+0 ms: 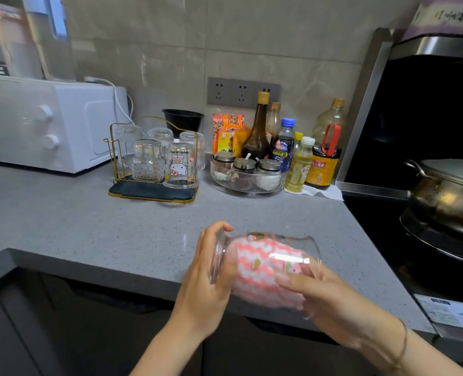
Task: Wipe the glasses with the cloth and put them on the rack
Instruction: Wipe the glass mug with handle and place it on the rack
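Note:
A clear glass (295, 246) lies on its side in the air over the counter's front edge. My left hand (208, 280) grips its base end. A pink-and-white zigzag cloth (257, 270) is stuffed inside the glass. My right hand (325, 297) is at the mouth end, fingers pressed on the cloth. The gold wire rack (154, 195) with a dark mat stands at the back of the counter. It holds several upturned glasses, one with a cartoon cat print (181, 165).
A white microwave (48, 123) stands left of the rack. Right of the rack are a clear tray of spice jars (248, 176) and several sauce bottles (325, 147). A pot (447, 191) sits on the stove at the far right. Grey counter (89, 226) lies between.

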The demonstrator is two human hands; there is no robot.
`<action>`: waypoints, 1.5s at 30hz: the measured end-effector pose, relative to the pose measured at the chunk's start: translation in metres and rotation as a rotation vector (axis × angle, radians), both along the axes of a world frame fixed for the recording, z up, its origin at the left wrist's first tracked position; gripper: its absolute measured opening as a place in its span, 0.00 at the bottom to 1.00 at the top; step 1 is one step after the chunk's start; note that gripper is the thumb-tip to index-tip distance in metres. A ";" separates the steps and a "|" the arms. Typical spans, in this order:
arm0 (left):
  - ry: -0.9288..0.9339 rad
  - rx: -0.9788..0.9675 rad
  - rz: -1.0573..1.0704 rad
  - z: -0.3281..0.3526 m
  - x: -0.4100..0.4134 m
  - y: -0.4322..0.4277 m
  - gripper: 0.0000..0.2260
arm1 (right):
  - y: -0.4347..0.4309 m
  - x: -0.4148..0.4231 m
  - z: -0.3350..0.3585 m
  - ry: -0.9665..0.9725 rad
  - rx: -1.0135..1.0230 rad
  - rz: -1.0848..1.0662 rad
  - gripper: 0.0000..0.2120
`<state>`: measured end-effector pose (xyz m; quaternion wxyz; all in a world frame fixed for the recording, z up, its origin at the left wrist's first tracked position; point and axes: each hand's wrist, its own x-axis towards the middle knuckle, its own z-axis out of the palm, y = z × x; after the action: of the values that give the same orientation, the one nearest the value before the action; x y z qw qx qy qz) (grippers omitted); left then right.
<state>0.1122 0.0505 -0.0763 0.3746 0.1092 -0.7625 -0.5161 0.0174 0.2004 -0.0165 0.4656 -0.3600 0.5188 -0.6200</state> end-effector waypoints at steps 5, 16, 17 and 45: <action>-0.112 0.162 -0.046 0.011 0.002 0.001 0.25 | -0.005 -0.006 0.001 0.108 0.025 -0.068 0.18; -0.303 0.605 -0.057 0.018 -0.008 0.003 0.29 | -0.006 0.003 0.004 0.376 0.031 -0.312 0.15; -0.297 0.581 -0.005 0.014 -0.010 0.002 0.32 | -0.006 0.002 0.004 0.371 0.030 -0.308 0.16; -0.381 0.606 -0.164 0.018 -0.004 -0.001 0.34 | -0.007 -0.007 0.015 0.471 0.116 -0.146 0.17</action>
<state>0.1080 0.0490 -0.0586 0.1336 0.2479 -0.6372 -0.7174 0.0107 0.1937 -0.0016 0.3059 -0.4287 0.6724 -0.5202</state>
